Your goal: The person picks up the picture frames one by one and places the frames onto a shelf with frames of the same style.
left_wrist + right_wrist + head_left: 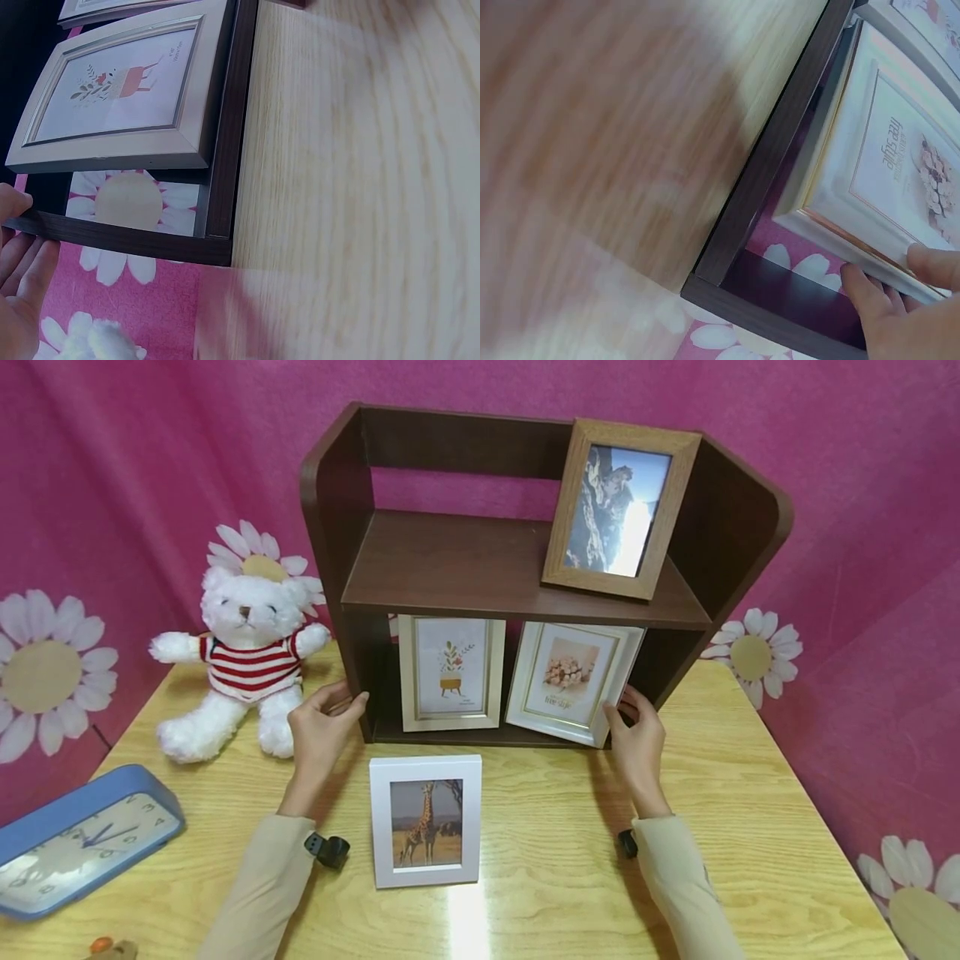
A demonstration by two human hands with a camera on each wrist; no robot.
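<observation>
A dark brown two-tier shelf (450, 564) stands on the table. My left hand (322, 731) holds the edge of its left side panel (127, 238), thumb on one face and fingers on the other. At the lower right, my right hand (639, 745) pinches the right edge of a white picture frame with gold trim (519, 702), thumb on the front; this frame stands tilted in the lower tier. A cream picture frame with a plant print (491, 677) stands upright to its left. On the upper tier a wooden picture frame (558, 539) leans at the right.
A white picture frame with a giraffe photo (381, 827) stands on the table (555, 843) before the shelf. To the left are a white teddy bear (251, 664) in a striped sweater and a blue clock (90, 839). A pink flowered curtain (150, 460) hangs behind.
</observation>
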